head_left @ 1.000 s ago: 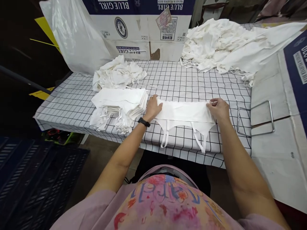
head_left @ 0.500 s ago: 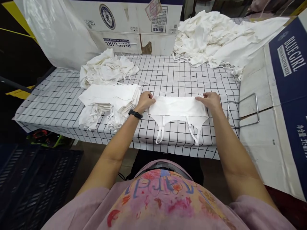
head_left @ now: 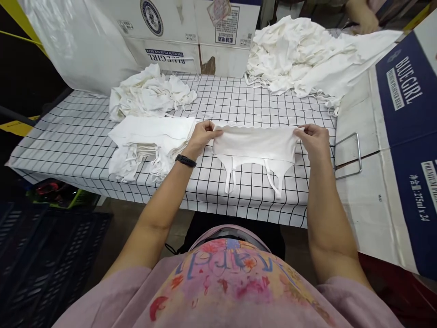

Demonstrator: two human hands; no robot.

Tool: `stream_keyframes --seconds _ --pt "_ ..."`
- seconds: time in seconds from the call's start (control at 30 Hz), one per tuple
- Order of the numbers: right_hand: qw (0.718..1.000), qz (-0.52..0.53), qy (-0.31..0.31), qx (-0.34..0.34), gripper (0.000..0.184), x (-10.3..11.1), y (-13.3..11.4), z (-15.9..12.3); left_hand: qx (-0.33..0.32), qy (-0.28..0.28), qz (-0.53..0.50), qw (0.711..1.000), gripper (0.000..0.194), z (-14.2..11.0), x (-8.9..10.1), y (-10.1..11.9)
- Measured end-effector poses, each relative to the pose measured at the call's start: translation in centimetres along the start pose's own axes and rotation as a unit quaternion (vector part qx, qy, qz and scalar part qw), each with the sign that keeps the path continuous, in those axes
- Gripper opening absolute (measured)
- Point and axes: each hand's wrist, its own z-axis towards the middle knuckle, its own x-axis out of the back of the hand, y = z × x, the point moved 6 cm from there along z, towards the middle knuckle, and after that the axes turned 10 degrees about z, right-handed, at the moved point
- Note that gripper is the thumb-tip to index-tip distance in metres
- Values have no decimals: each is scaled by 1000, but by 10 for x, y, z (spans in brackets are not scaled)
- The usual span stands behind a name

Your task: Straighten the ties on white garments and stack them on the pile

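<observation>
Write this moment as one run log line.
Left hand: pinches white top, far left corner | right hand: pinches far right corner | folded stack: left of left hand

The left hand (head_left: 201, 136) and the right hand (head_left: 314, 139) pinch the far corners of one white strapped garment (head_left: 254, 143). Beside the left hand lies a stack of white pieces (head_left: 153, 126).

Head-worn camera: faces forward and down at close range. Wearer's shirt (head_left: 218, 287) occupies 6 o'clock; the garment (head_left: 254, 142) lies near centre, toward 2 o'clock.
</observation>
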Motion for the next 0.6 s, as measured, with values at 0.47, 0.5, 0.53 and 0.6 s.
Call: stream_keyframes --seconds 0.47,0.5,0.53,0.6 --pt "967 115 95 206 9 28 -135 -8 -120 26 -28 992 25 -3 46 122" --pt "965 112 96 216 9 28 -143 -6 -131 33 -27 991 27 -2 51 130" --pt "962 114 94 228 9 28 -151 -3 -141 40 -28 989 29 -1 57 138" --pt "955 126 87 255 10 26 -166 1 -157 47 -26 986 32 4 67 152"
